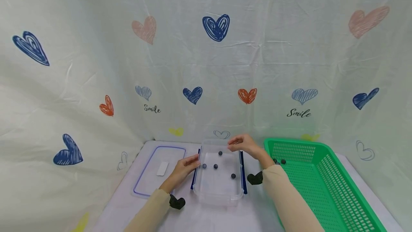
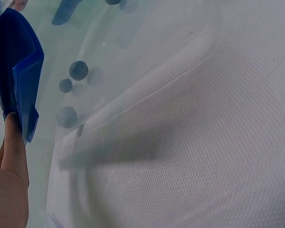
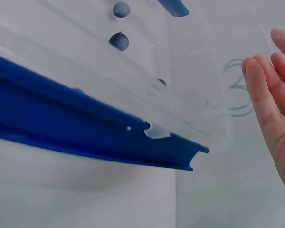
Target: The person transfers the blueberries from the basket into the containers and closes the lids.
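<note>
White table (image 1: 209,217): four balls (image 1: 215,166), one box (image 1: 219,192).

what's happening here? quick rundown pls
A person works over a clear plastic container on a white table. The left hand rests against the container's left side by its blue clip; the right hand hovers over the far right corner, fingers relaxed, holding nothing visible. Four dark berries lie inside the container, and a couple more sit in the green basket on the right. The container's lid lies flat to the left.
</note>
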Action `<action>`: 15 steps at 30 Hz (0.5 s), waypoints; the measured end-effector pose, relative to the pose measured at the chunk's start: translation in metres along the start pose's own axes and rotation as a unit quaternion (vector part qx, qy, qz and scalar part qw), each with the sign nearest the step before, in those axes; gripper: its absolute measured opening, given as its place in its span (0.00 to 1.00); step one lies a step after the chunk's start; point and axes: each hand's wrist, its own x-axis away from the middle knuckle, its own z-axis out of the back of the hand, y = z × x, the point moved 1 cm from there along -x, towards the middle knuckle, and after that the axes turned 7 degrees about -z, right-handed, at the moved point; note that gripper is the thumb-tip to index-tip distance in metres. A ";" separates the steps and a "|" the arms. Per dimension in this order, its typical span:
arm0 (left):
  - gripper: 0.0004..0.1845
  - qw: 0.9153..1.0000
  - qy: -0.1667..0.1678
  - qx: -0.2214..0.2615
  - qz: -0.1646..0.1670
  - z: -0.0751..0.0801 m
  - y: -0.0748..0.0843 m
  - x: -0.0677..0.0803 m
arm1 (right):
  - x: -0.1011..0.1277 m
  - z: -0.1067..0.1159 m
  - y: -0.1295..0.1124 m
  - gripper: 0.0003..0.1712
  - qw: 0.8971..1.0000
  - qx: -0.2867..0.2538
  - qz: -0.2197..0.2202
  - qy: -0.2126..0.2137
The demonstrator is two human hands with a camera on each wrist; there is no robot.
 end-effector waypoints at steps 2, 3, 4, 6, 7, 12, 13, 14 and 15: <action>0.30 1.000 0.001 -0.004 0.004 0.000 0.000 -0.001 | 0.002 0.004 -0.001 0.15 1.000 -0.015 0.001 -0.003; 0.29 1.000 0.001 -0.008 0.003 0.000 0.000 -0.001 | 0.004 0.006 -0.002 0.16 1.000 -0.023 0.004 -0.006; 0.29 1.000 0.002 -0.010 0.004 0.000 0.000 -0.001 | 0.006 0.008 -0.003 0.17 1.000 -0.026 0.007 -0.006; 0.30 1.000 0.004 -0.009 0.007 0.000 0.000 -0.001 | 0.009 0.012 -0.004 0.17 0.999 -0.037 0.007 -0.005; 0.30 1.000 0.003 -0.010 0.005 0.000 0.000 -0.001 | 0.010 0.015 -0.005 0.18 0.999 -0.045 0.007 -0.006; 0.33 1.000 0.001 -0.005 0.001 0.001 0.000 -0.001 | 0.017 0.028 -0.005 0.19 0.998 -0.057 0.001 0.004; 0.33 1.000 0.000 -0.008 -0.001 0.001 0.000 -0.001 | 0.018 0.030 -0.005 0.19 0.999 -0.054 0.001 0.007; 0.33 1.000 0.001 -0.006 0.000 0.001 0.000 -0.001 | 0.020 0.033 -0.005 0.19 0.999 -0.052 0.003 0.012; 0.33 1.000 0.002 -0.006 0.001 0.000 0.000 -0.001 | 0.021 0.035 -0.004 0.20 0.999 -0.050 0.005 0.015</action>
